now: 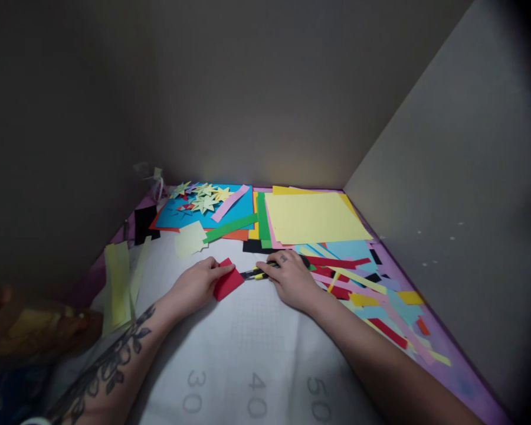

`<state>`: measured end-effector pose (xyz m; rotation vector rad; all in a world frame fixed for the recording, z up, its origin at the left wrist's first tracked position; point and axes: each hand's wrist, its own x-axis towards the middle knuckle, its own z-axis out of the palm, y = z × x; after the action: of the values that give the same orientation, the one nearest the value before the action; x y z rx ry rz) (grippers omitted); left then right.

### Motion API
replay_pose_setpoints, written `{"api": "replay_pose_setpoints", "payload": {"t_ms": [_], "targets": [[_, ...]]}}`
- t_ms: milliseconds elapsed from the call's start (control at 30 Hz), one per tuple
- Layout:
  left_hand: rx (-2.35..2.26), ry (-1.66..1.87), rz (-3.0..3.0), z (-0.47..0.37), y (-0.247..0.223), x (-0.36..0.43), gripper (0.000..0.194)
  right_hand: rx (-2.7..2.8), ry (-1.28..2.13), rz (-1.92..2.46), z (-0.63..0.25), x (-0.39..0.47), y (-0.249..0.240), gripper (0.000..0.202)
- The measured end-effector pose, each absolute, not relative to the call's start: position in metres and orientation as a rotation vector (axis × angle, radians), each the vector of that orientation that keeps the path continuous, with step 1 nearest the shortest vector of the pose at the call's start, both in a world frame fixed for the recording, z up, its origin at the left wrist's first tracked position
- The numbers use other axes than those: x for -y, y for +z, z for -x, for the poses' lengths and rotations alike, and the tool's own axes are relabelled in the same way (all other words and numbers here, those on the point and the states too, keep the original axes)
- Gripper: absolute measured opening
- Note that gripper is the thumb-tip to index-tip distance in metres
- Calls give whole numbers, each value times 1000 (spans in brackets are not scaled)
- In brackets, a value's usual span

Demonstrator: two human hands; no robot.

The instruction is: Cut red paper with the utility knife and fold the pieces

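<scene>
A small piece of red paper [228,280] lies tilted over the white sheet, its left edge pinched between the thumb and fingers of my left hand [200,284]. From the right, my right hand [287,276] closes palm-down over a black-and-yellow cutting tool [261,272], index finger stretched along it. The tool's narrow metal tip points left and meets the right corner of the red paper. Most of its handle is hidden under my hand, so whether it is a knife or scissors cannot be made out.
Pale yellow sheets [316,218] lie stacked at the back right. Folded paper stars [205,202] rest on a blue sheet [230,208]. Coloured strips [383,321] litter the right side; pale yellow strips [117,283] lie left. Grey walls [248,94] enclose the back and sides.
</scene>
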<state>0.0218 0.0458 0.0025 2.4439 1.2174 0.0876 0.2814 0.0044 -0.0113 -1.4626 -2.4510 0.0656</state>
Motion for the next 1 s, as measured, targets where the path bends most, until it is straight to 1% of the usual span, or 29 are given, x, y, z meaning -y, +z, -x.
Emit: {"api": "replay_pose_setpoints", "payload": {"t_ms": [200,467,667,1000], "targets": [[-1248,34,-2513,-23,-2,-47,47,2493,43,1446,-270,-7,-9,46],[-1325,-8,-2568,-29,-2,-41,45,2500,14,1442,-281,-1,-11,43],[-1321,50,-2510,-29,0,-40,45,2506,-15,1492,-292,14,-12,46],[-1290,90,-2460,-28,0,-45,47,2507,-85,1472,-272,24,-8,51]]}}
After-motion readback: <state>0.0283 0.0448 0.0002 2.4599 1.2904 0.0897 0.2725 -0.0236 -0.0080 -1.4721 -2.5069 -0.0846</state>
